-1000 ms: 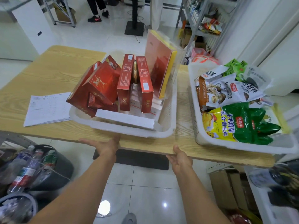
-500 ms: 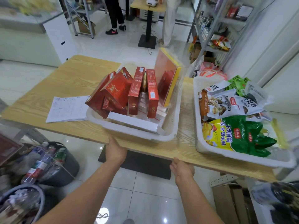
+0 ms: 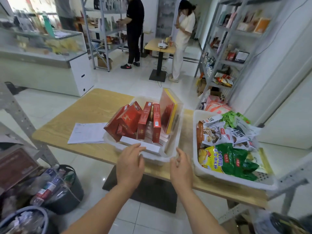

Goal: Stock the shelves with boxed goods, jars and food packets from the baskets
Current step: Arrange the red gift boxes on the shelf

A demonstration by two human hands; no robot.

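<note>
A white basket (image 3: 175, 137) on the wooden table (image 3: 94, 105) holds several red boxes (image 3: 130, 120), a tall red and yellow box (image 3: 168, 110) and a flat white box (image 3: 145, 146). A second white basket (image 3: 199, 171) at the right holds food packets, among them a green and yellow one (image 3: 228, 161). My left hand (image 3: 130, 164) hovers open over the near rim of the box basket, fingers stretched toward the white box. My right hand (image 3: 181, 168) is open beside that basket's near right corner. Neither hand holds anything.
A sheet of paper (image 3: 87, 132) lies on the table left of the baskets. Grey metal shelves (image 3: 224, 48) with goods stand at the right. Two people stand by a small table (image 3: 160, 46) behind. Bins with bottles (image 3: 57, 186) sit on the floor at lower left.
Both hands have left the table's front edge and risen to the box basket's near rim. The view has tilted up, showing the shop and the shelves.
</note>
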